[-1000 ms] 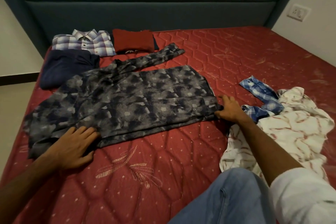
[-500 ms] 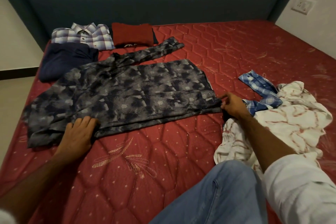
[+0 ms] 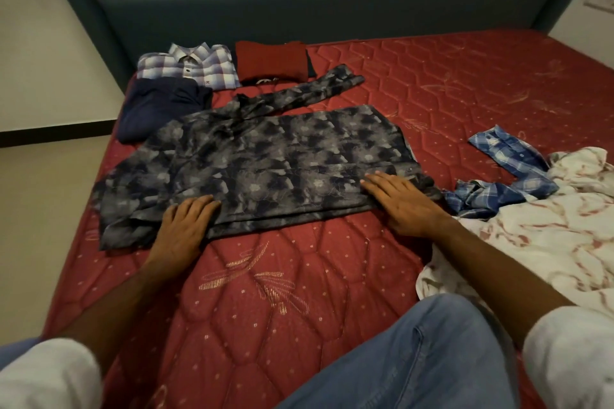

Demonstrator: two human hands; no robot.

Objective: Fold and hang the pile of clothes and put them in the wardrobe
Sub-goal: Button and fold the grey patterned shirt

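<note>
Three folded garments, the plaid shirt (image 3: 189, 66), red top (image 3: 270, 60) and navy piece (image 3: 159, 106), sit by the headboard; my left hand (image 3: 182, 226) and right hand (image 3: 403, 202) press flat, fingers straight, on the half-folded grey floral shirt (image 3: 265, 159) mid-bed, while the blue checked shirt (image 3: 505, 173) and white printed garment (image 3: 548, 229) look unfolded, nothing hung, I judge.

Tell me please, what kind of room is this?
Most likely a bedroom. A bare red quilted mattress lies against a padded dark headboard, and a grey patterned shirt is spread on it beside folded clothes.
</note>
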